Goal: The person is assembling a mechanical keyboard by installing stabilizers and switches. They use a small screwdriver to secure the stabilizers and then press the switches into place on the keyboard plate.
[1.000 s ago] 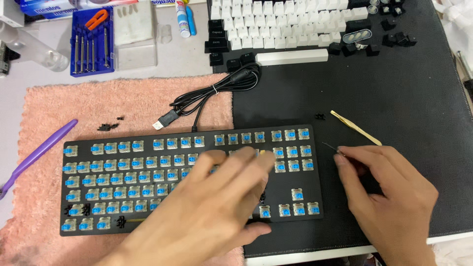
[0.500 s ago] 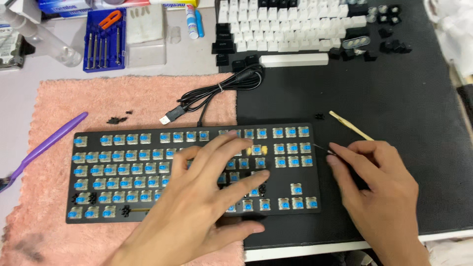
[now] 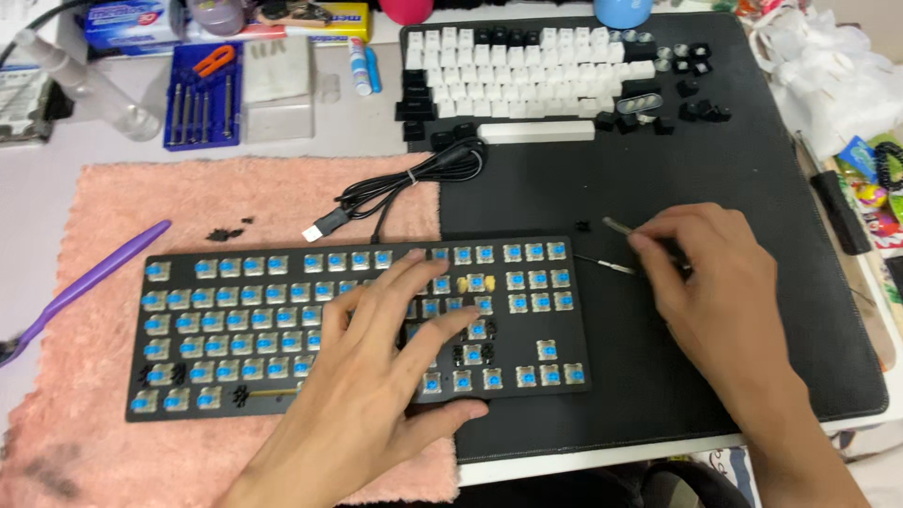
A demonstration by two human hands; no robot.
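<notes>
The widest free room on the counter (image 3: 56, 198) is the bare middle of the black mat (image 3: 752, 179), between the keycap rows (image 3: 527, 71) at its far edge and the right hand (image 3: 710, 282). The stripped keyboard (image 3: 235, 320) fills the near middle, with the left hand (image 3: 386, 376) spread over it. A coiled cable (image 3: 404, 183) blocks the passage beyond the keyboard. A purple brush (image 3: 89, 277) lies across the pink towel's (image 3: 141, 202) left edge.

One keyboard (image 3: 282, 320), two hands (image 3: 376, 395) — one purple brush (image 3: 85, 282).
</notes>
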